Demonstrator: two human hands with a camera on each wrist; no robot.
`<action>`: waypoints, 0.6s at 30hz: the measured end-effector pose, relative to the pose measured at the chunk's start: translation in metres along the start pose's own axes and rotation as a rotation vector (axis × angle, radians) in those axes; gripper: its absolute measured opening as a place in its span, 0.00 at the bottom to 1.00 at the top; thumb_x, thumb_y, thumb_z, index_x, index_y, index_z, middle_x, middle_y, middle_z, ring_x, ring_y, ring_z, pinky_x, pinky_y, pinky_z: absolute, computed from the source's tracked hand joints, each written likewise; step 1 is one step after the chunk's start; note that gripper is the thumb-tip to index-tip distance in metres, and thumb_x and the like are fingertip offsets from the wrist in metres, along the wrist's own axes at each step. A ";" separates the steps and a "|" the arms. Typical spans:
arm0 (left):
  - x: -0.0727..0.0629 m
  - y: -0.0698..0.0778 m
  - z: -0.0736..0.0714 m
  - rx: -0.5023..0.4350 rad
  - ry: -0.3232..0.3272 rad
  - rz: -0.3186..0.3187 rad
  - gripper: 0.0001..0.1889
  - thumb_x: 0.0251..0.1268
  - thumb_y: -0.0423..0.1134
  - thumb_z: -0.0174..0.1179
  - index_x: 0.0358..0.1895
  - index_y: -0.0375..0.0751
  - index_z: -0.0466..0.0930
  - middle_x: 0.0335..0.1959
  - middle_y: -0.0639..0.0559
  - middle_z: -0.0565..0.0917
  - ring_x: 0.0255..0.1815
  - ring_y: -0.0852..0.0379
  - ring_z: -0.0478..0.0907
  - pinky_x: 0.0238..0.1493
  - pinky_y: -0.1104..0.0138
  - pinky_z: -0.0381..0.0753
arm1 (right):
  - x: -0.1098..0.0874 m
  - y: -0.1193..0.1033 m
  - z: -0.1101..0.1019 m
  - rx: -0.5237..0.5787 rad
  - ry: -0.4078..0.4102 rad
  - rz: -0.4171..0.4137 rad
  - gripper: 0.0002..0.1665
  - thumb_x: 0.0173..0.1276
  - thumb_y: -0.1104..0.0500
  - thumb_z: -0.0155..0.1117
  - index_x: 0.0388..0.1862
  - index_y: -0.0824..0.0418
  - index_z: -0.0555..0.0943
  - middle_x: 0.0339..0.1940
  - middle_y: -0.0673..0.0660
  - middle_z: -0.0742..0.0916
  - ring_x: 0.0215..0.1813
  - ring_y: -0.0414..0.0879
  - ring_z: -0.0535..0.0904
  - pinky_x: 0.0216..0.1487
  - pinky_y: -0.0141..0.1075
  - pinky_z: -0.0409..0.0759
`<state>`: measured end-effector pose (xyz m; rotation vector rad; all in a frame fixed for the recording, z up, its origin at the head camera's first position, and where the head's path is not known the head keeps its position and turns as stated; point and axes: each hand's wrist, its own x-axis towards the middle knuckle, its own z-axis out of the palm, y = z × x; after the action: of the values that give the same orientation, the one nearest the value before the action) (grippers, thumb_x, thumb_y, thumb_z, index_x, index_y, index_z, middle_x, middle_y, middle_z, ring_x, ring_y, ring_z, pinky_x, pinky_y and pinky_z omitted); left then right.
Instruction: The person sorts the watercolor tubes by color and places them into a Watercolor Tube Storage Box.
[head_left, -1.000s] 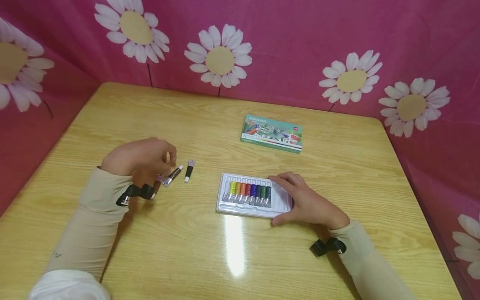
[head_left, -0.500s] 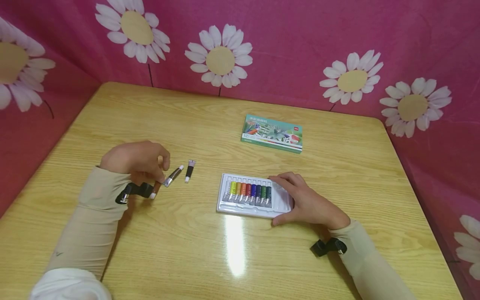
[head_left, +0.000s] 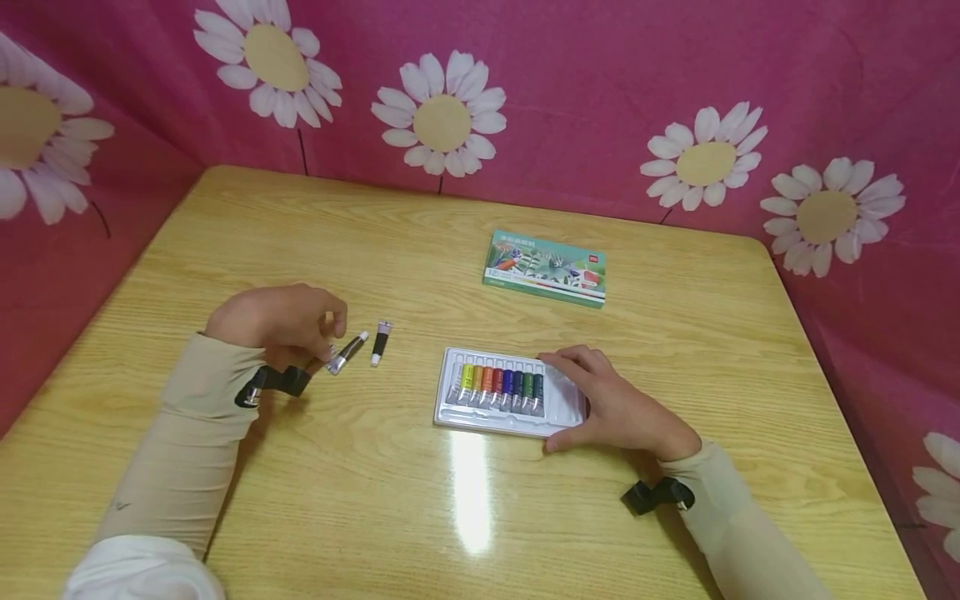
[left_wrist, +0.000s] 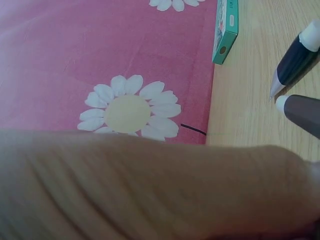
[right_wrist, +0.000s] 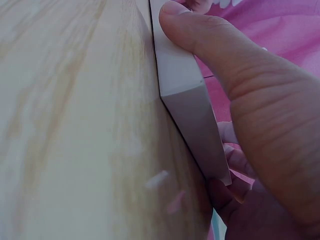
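Observation:
My left hand (head_left: 281,317) is bent down over the left side of the table, its fingertips pinching a brown paint tube (head_left: 318,364) that is mostly hidden by the hand and wrist camera. Just right of those fingertips lies a dark brown paint tube (head_left: 349,352) with a white cap. Beside it is a black paint tube (head_left: 381,342); both show in the left wrist view too. My right hand (head_left: 611,404) grips the right end of a white plastic tray (head_left: 487,422), thumb on the near edge, fingers at the far side. Several coloured paint tubes (head_left: 498,385) stand side by side in the tray.
A green paint box (head_left: 545,268) with printed pictures lies flat behind the tray. The wooden table (head_left: 360,500) meets a pink flowered cloth (head_left: 570,83) at its back and sides. A bright light reflection falls on the wood before the tray.
My left hand drew back slightly left, with the brown tube's white cap showing below it half a second ago, then shifted slightly right; that cap is now hidden. My right hand and the tray stayed put.

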<state>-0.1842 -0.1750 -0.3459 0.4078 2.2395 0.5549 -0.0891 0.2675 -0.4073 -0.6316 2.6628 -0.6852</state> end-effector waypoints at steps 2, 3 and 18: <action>0.001 0.000 0.000 0.059 0.029 0.030 0.12 0.67 0.34 0.66 0.50 0.40 0.77 0.33 0.47 0.86 0.28 0.56 0.77 0.32 0.66 0.75 | 0.000 0.000 0.000 0.001 -0.002 -0.001 0.69 0.42 0.22 0.78 0.82 0.40 0.61 0.76 0.49 0.67 0.74 0.49 0.62 0.74 0.53 0.74; 0.002 0.000 0.000 0.088 0.045 0.044 0.11 0.67 0.33 0.65 0.49 0.40 0.77 0.35 0.47 0.86 0.30 0.56 0.77 0.33 0.66 0.75 | 0.000 0.000 0.000 0.000 -0.002 -0.002 0.69 0.42 0.22 0.78 0.82 0.40 0.61 0.76 0.49 0.67 0.74 0.49 0.62 0.74 0.54 0.74; 0.007 -0.002 -0.001 0.238 0.238 0.098 0.08 0.75 0.44 0.62 0.46 0.44 0.81 0.34 0.51 0.84 0.35 0.56 0.77 0.38 0.63 0.78 | 0.000 -0.001 0.000 0.007 -0.008 0.006 0.69 0.43 0.22 0.78 0.82 0.39 0.61 0.76 0.49 0.67 0.74 0.49 0.61 0.74 0.54 0.74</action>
<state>-0.1895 -0.1741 -0.3506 0.6025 2.5368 0.4042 -0.0890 0.2668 -0.4071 -0.6234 2.6531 -0.6888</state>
